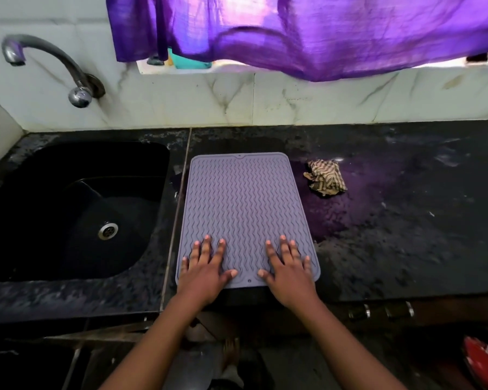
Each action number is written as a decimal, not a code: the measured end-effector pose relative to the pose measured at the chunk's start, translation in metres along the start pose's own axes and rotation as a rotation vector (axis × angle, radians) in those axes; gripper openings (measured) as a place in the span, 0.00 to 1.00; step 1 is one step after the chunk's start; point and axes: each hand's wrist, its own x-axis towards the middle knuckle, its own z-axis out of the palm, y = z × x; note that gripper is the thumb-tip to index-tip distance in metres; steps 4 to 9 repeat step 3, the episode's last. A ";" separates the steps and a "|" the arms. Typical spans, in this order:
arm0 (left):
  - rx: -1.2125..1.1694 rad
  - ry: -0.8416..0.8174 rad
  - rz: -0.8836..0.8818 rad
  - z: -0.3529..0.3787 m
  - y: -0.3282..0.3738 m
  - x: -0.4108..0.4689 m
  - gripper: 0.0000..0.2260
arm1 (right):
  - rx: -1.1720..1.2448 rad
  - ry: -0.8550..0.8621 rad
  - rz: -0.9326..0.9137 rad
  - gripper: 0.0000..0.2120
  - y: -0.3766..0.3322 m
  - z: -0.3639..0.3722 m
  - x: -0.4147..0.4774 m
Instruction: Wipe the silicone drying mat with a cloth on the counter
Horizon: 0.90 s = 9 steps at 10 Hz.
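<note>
A grey-lilac silicone drying mat point(245, 204) with a wavy ribbed pattern lies flat on the black counter point(392, 235), its long side running away from me. My left hand point(204, 267) rests palm down on the mat's near left corner, fingers spread. My right hand point(289, 267) lies flat on the near right corner, fingers spread too. Neither hand holds anything. A crumpled beige cloth with dark stripes point(325, 178) sits on the counter just right of the mat's far end, apart from both hands.
A black sink point(76, 209) with a metal drain is set into the counter left of the mat, under a curved tap point(51, 63). A purple curtain point(307, 32) hangs over the tiled wall behind. The counter's front edge runs just under my wrists.
</note>
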 end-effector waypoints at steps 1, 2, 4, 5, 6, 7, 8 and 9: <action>0.005 0.042 0.012 -0.005 0.004 -0.007 0.35 | 0.036 0.008 -0.010 0.32 -0.001 -0.006 -0.004; 0.010 -0.020 0.009 -0.020 0.005 -0.011 0.37 | 0.086 0.030 -0.009 0.31 -0.002 -0.021 -0.003; -0.052 -0.142 0.002 -0.059 0.011 0.000 0.37 | 0.116 0.150 -0.040 0.28 -0.013 -0.055 0.012; -0.052 -0.142 0.002 -0.059 0.011 0.000 0.37 | 0.116 0.150 -0.040 0.28 -0.013 -0.055 0.012; -0.052 -0.142 0.002 -0.059 0.011 0.000 0.37 | 0.116 0.150 -0.040 0.28 -0.013 -0.055 0.012; -0.052 -0.142 0.002 -0.059 0.011 0.000 0.37 | 0.116 0.150 -0.040 0.28 -0.013 -0.055 0.012; -0.052 -0.142 0.002 -0.059 0.011 0.000 0.37 | 0.116 0.150 -0.040 0.28 -0.013 -0.055 0.012; -0.052 -0.142 0.002 -0.059 0.011 0.000 0.37 | 0.116 0.150 -0.040 0.28 -0.013 -0.055 0.012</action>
